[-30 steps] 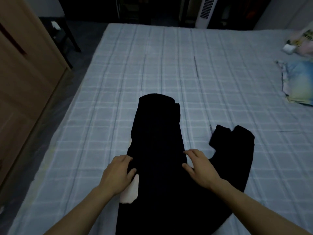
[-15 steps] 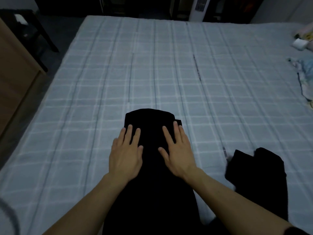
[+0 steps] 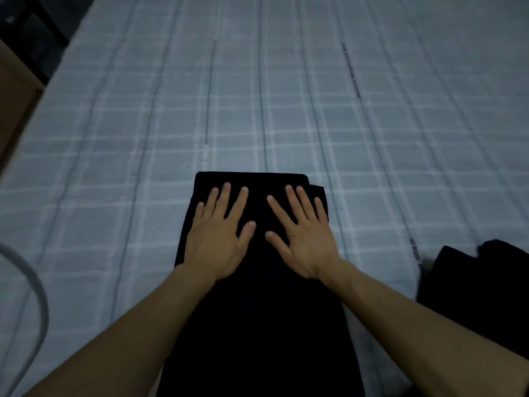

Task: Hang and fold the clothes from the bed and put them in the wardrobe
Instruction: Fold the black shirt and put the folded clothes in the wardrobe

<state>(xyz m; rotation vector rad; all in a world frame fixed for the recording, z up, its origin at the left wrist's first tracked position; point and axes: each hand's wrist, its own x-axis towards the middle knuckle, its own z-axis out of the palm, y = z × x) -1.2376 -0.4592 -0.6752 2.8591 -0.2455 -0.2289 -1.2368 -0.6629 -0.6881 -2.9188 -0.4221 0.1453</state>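
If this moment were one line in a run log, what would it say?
step: smoothing | left hand: flat on black folded garment | right hand: flat on it | surface: pale blue checked bedsheet

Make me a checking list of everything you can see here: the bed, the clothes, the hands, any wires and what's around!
Surface: bed with a pale blue checked cover.
Job's things: black garment lying flat, its far end squared off; second black garment lying apart at the right.
Clutter: nothing seen.
Hands: left hand and right hand both flat on the black garment, fingers straight and spread.
Cables: pale curved cord or tube at the left edge; cannot tell what it is.
Surroundings: wooden panel left of the bed, dark floor beyond.
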